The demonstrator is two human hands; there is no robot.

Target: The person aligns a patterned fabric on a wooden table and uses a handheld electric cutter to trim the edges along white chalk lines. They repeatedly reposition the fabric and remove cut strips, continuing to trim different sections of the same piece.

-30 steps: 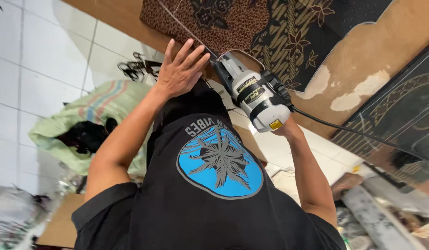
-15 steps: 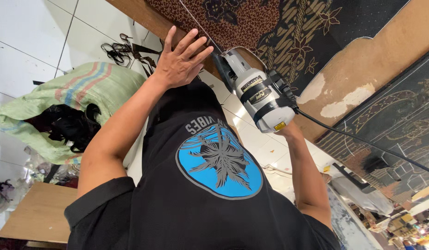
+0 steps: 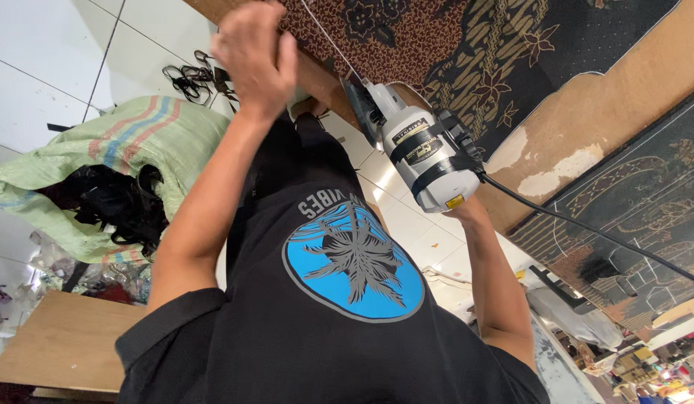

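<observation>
Your left hand (image 3: 253, 56) lay closed, pressing on the edge of the brown patterned batik cloth (image 3: 467, 52). Your right hand (image 3: 467, 213), mostly hidden, gripped the white-and-black electric fabric cutter (image 3: 425, 153) standing at that cloth's edge. A green woven sack (image 3: 130, 142) lay well apart on the floor.

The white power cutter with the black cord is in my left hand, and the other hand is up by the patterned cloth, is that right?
Not quite: the head view shows the white power cutter in the right hand; the left hand is up by the patterned cloth.
</observation>
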